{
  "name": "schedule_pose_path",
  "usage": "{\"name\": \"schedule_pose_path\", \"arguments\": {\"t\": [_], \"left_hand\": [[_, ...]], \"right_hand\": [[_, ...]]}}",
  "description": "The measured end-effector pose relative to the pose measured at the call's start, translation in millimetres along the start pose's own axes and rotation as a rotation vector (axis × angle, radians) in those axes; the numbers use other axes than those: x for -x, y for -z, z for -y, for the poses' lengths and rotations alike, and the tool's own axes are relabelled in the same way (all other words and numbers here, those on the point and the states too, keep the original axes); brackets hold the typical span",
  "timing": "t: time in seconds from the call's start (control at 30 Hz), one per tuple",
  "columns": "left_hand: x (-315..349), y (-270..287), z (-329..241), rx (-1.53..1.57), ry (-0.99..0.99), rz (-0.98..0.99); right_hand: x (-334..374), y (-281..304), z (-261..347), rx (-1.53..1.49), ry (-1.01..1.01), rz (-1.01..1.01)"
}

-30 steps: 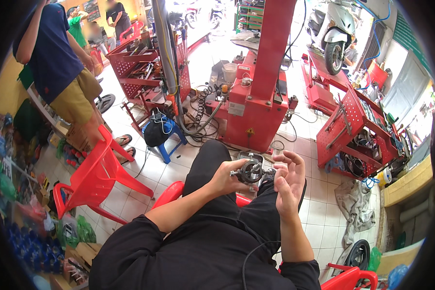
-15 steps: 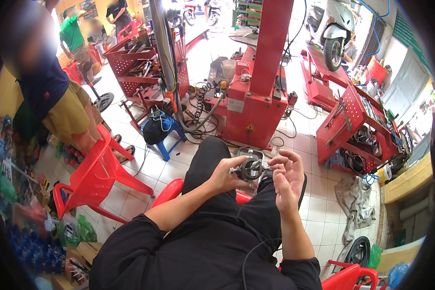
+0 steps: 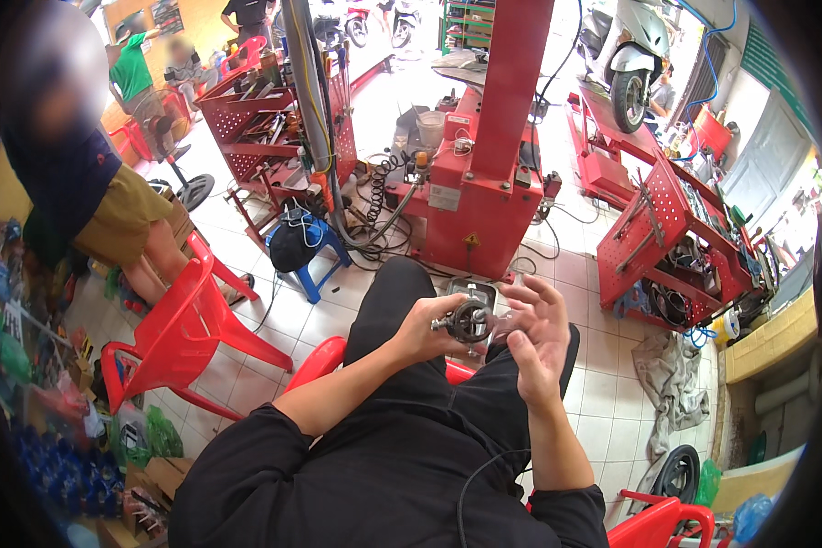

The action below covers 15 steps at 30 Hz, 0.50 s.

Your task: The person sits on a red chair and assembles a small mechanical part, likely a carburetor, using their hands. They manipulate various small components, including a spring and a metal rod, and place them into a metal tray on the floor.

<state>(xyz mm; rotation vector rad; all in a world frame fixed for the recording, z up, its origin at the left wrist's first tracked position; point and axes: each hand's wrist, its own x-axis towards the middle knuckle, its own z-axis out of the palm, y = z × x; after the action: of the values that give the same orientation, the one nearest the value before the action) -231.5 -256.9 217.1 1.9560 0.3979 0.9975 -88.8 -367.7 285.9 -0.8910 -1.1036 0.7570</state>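
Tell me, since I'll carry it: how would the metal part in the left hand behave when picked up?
Probably stiff, since the metal part looks solid. Perhaps heavy for its size, given its metallic shine. Rolling smoothly seems unlikely, as short rods jut out.

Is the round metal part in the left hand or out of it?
In: the left hand grips the round metal part by its left side.

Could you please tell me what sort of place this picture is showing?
Most likely a motorbike repair workshop. A pale scooter stands on a raised red platform, a red cart with perforated sides stands in front of it, and a loose wheel is at the lower right.
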Motion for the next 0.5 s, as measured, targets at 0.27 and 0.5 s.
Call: {"name": "schedule_pose_path", "arguments": {"t": [0.27,0.5], "left_hand": [[1.9,1.1,2.9,0.013,0.007,-0.006],[2.6,-2.7,7.2,0.085,0.055,-0.023]], "right_hand": [[-1.5,3.8,-2.5,0.055,0.045,0.045],[-3.1,-3.3,-3.2,-0.011,0.033,0.008]]}}
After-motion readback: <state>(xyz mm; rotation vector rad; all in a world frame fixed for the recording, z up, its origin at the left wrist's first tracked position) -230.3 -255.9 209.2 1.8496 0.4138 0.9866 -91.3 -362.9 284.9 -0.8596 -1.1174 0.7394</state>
